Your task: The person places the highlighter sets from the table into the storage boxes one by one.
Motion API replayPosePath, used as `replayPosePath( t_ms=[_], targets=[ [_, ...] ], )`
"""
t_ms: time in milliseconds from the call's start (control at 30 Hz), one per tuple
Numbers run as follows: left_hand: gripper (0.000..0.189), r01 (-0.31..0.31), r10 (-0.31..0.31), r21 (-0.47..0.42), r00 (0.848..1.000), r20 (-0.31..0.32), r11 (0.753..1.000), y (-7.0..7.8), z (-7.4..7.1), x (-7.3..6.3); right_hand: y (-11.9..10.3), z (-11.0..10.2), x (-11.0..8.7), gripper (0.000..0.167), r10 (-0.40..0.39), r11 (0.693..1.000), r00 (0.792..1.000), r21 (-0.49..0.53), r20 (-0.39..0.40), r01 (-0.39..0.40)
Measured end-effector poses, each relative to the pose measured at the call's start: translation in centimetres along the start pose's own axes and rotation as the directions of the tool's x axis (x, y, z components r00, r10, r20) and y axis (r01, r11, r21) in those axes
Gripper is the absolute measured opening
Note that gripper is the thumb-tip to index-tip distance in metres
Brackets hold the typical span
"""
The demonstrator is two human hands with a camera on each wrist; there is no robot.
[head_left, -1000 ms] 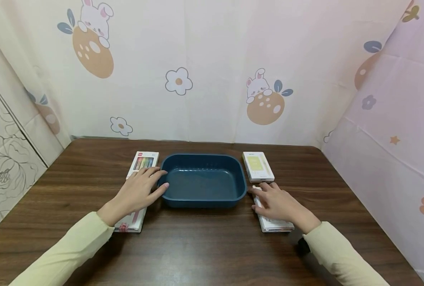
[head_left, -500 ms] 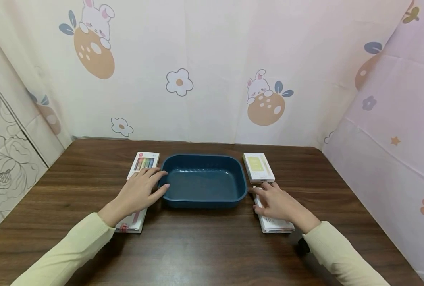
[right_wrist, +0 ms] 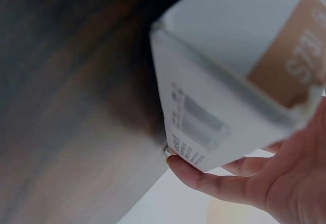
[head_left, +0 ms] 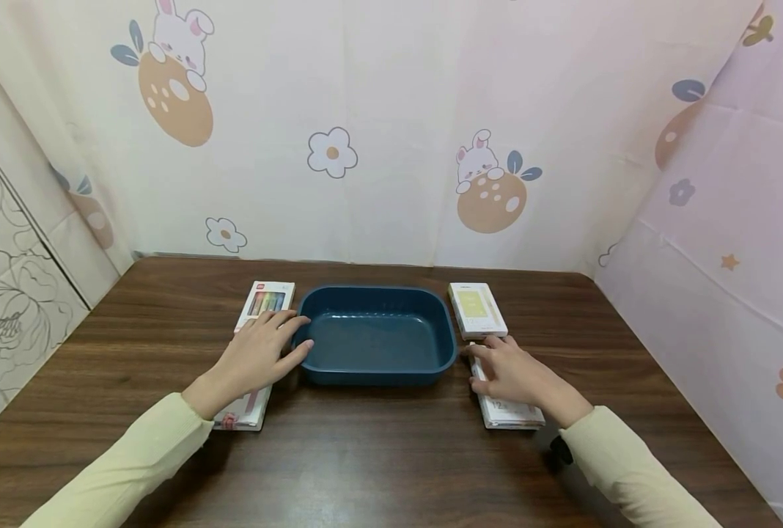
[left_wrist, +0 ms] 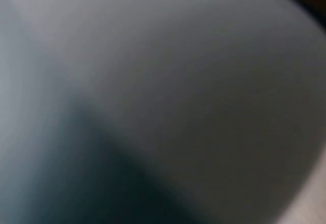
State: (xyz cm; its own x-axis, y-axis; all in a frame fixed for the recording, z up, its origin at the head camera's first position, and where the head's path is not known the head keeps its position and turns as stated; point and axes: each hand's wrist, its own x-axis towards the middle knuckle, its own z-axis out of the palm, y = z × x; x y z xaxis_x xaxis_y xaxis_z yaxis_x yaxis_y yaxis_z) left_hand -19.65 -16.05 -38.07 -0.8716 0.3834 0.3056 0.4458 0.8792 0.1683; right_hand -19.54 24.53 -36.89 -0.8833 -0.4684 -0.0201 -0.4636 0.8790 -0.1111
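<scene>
In the head view, my left hand [head_left: 257, 352] lies across two flat white boxes, a box picturing coloured pens [head_left: 265, 302] and a box with a pink ribbon print [head_left: 243, 411]. Its spread thumb and index finger reach the left rim of the blue tray [head_left: 378, 378]. My right hand [head_left: 513, 372] is over a slim white box marked 12 [head_left: 512, 416], with its fingers bent over the far part. In the right wrist view, the thumb presses the side of this white box [right_wrist: 204, 117], by its barcode. The left wrist view is a close grey and teal blur.
A white box with a yellow-green panel [head_left: 476, 309] lies right of the tray, beyond my right hand. All stand on a brown wood-grain table [head_left: 378, 455]. A printed curtain [head_left: 398, 183] hangs behind the table's far edge and along its sides.
My right thumb and fingers have shifted very slightly to the right over the white box. The left hand, tray and other boxes look the same.
</scene>
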Motion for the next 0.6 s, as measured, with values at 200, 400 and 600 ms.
replayPosePath(
  t_ms=[200, 400, 600],
  targets=[
    [0.05, 0.005, -0.005, -0.002, 1.0, 0.003, 1.0, 0.0, 0.0, 0.0, 0.2, -1.0, 0.2, 0.05, -0.019, 1.0, 0.999, -0.02, -0.038, 0.018],
    [0.05, 0.009, -0.009, -0.01, 1.0, 0.006, 1.0, 0.1, -0.1, 0.0, 0.3, -2.4, 0.7, 0.048, -0.02, 1.0, 0.999, -0.016, -0.046, 0.02],
    [0.051, 0.006, -0.006, -0.011, 1.0, 0.004, 1.0, 0.2, -0.2, 0.0, 0.2, -4.2, 1.5, 0.05, -0.008, 1.0, 1.0, -0.014, -0.028, 0.008]
  ],
)
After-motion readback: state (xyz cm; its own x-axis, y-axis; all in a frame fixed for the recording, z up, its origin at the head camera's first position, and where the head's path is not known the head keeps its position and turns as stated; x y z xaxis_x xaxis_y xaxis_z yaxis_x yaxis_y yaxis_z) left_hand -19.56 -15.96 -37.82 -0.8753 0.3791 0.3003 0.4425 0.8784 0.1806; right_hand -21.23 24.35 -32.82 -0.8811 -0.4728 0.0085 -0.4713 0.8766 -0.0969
